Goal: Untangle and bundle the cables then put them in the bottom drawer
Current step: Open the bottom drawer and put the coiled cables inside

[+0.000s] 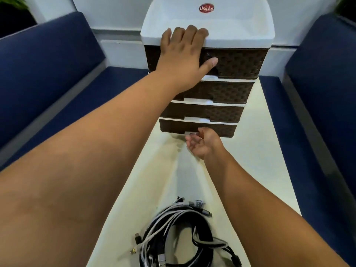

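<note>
A small drawer unit (237,33) with a white top and several brown woven-look drawers stands at the far end of a cream table (256,170). My left hand (183,53) rests flat on the front edge of its top, fingers straight. My right hand (202,143) is palm up at the bottom drawer (217,128), its fingertips hooked under the white handle at the drawer's lower edge. That drawer looks closed. A coiled bundle of black, white and grey cables (181,237) lies on the table near me, between my forearms, with several plugs sticking out.
Dark blue cushioned benches run along both sides of the table, left (48,74) and right (323,78). A white wall (115,12) is behind the drawer unit. Bare tabletop stretches between the cables and the drawers.
</note>
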`<action>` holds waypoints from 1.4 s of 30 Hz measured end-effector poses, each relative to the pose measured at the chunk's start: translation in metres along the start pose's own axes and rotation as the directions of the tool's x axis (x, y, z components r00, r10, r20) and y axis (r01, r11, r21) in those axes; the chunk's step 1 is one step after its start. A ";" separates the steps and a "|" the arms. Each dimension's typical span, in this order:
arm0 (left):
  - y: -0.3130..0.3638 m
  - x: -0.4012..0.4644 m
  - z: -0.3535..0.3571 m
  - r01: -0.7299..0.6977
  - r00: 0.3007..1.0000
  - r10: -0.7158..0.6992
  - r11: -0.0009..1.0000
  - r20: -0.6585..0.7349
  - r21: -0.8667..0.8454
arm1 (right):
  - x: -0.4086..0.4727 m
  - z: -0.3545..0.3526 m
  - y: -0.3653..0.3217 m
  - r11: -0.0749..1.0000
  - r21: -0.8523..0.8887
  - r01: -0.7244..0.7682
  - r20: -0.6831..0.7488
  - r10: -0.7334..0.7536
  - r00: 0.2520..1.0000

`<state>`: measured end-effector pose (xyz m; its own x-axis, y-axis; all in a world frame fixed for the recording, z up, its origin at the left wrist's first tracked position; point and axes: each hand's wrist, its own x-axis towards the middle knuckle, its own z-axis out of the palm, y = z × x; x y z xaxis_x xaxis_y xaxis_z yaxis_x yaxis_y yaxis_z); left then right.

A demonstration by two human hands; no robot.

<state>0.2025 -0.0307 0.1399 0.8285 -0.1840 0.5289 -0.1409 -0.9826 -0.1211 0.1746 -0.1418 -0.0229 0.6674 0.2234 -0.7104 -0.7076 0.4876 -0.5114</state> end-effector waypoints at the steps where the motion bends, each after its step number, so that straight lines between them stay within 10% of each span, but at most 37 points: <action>1: 0.002 0.001 0.003 0.011 1.000 -0.011 1.000 -0.007 0.001 | 0.000 0.002 -0.001 0.999 0.032 0.005 0.011 -0.005 1.000; 26: 0.005 -0.004 0.002 0.017 0.999 -0.017 1.000 0.037 -0.006 | -0.071 -0.030 0.075 0.939 0.315 -0.136 0.146 0.094 0.985; 33: 0.010 -0.103 -0.022 -0.136 0.972 0.104 0.980 -0.210 -0.147 | -0.124 -0.075 0.059 0.964 -0.132 0.229 0.056 -0.224 0.973; 38: 0.024 -0.219 -0.009 -0.029 0.975 0.115 0.914 0.190 -0.405 | -0.157 -0.120 0.069 0.394 -0.862 0.320 0.088 -0.505 0.859; 42: 0.038 -0.263 0.001 0.272 0.700 0.099 0.879 0.707 -0.392 | -0.185 -0.137 0.081 -0.144 -0.941 0.307 0.331 -0.191 0.924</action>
<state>-0.0205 -0.0192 -0.0049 0.9494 -0.2074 -0.2359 -0.1109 -0.9239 0.3661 -0.0382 -0.2589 0.0011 0.8288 0.3927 -0.3987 0.0884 -0.7954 -0.5996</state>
